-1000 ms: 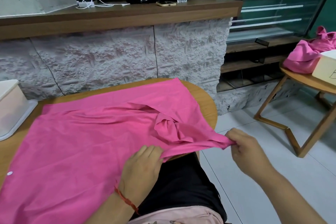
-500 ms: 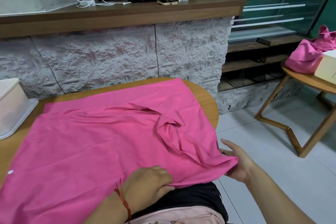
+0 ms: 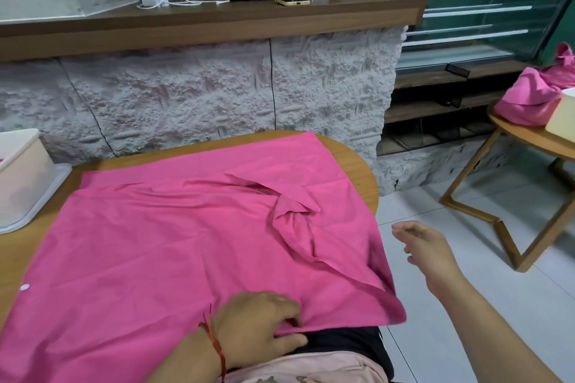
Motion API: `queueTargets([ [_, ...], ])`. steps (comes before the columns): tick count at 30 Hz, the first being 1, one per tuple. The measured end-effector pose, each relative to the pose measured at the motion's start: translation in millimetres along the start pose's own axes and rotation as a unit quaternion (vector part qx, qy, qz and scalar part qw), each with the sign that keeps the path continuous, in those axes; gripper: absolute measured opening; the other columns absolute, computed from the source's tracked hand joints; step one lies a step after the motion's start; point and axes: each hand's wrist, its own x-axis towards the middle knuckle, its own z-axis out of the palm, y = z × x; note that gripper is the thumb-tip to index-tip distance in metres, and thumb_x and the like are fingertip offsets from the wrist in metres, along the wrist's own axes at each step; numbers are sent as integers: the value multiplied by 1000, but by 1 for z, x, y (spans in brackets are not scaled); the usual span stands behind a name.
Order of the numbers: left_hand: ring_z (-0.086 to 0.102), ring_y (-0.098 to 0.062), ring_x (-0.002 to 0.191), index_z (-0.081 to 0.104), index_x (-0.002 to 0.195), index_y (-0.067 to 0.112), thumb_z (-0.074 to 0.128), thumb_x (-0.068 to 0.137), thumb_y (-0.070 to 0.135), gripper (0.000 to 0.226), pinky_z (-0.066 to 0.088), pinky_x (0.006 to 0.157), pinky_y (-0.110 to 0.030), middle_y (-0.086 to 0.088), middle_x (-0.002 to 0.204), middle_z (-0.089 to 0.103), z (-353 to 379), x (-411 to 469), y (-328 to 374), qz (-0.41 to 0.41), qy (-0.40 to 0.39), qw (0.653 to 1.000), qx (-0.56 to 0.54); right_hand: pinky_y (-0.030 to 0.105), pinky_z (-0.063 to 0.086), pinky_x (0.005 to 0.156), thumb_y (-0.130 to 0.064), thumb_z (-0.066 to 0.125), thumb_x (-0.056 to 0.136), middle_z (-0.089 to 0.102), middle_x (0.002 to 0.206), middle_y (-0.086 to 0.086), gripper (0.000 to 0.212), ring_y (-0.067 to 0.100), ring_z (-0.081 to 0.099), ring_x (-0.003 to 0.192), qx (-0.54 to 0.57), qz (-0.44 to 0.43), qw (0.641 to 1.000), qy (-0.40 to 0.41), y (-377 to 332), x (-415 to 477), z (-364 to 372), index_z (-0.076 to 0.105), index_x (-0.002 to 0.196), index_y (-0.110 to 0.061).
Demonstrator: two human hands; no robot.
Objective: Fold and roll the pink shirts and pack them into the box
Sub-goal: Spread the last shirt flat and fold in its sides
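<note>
A pink shirt (image 3: 161, 242) lies spread over the round wooden table (image 3: 351, 162), its near right corner hanging off the edge. A crumpled fold sits right of its middle. My left hand (image 3: 261, 325) pinches the shirt's near hem between thumb and fingers. My right hand (image 3: 426, 250) hovers over the floor just right of the shirt, fingers apart, holding nothing. A white plastic box (image 3: 21, 174) stands on its lid at the table's left edge.
A stone-faced counter (image 3: 217, 87) with a wooden top runs behind the table. To the right, a second wooden table (image 3: 525, 140) carries a heap of pink shirts (image 3: 529, 96) and a pale box (image 3: 563, 115). White tiled floor lies between.
My right hand has let go of the shirt's right corner and pulled away to the right. The corner now hangs flat. My left hand has slid toward me along the hem.
</note>
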Motion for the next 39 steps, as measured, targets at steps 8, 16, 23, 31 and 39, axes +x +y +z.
queueTargets([
  [8, 58, -8, 80, 62, 97, 25, 46, 106, 46, 28, 48, 76, -30, 12, 86, 61, -40, 9, -43, -108, 75, 989, -69, 16, 47, 70, -26, 78, 90, 73, 83, -15, 11, -4, 64, 73, -203, -158, 955, -148, -40, -1, 95, 76, 89, -37],
  [16, 57, -10, 91, 67, 105, 30, 55, 103, 29, 12, 53, 80, -36, 14, 100, 61, -79, 61, -118, -157, 165, 974, -19, 40, 49, 94, -36, 68, 87, 58, 130, 4, 53, 31, 55, 121, -452, -161, 870, -112, -49, 49, 169, 58, 138, -24],
  [23, 48, -25, 127, 58, 138, 23, 62, 96, 21, 42, 43, 108, -45, 2, 136, 56, -86, 125, -194, -195, 161, 966, 47, 32, 44, 64, -37, 55, 93, 75, 87, -4, 20, 27, 69, 85, -479, -211, 852, -13, -48, 90, 178, 72, 88, -27],
  [31, 55, -15, 121, 67, 117, 35, 59, 100, 38, 19, 39, 108, -39, 17, 122, 62, -76, 161, -256, -157, 88, 983, 48, 16, 48, 78, -51, 71, 80, 68, 100, -27, 27, -6, 62, 92, -357, -132, 885, -268, -73, 103, 161, 59, 103, -44],
  [39, 62, -20, 87, 69, 95, 27, 64, 99, 27, 7, 52, 86, -44, 14, 86, 65, -68, 172, -273, -164, 146, 974, -53, 28, 51, 76, -22, 74, 88, 70, 82, -17, 7, 5, 64, 76, -328, -237, 905, -131, -59, 111, 171, 74, 90, -29],
])
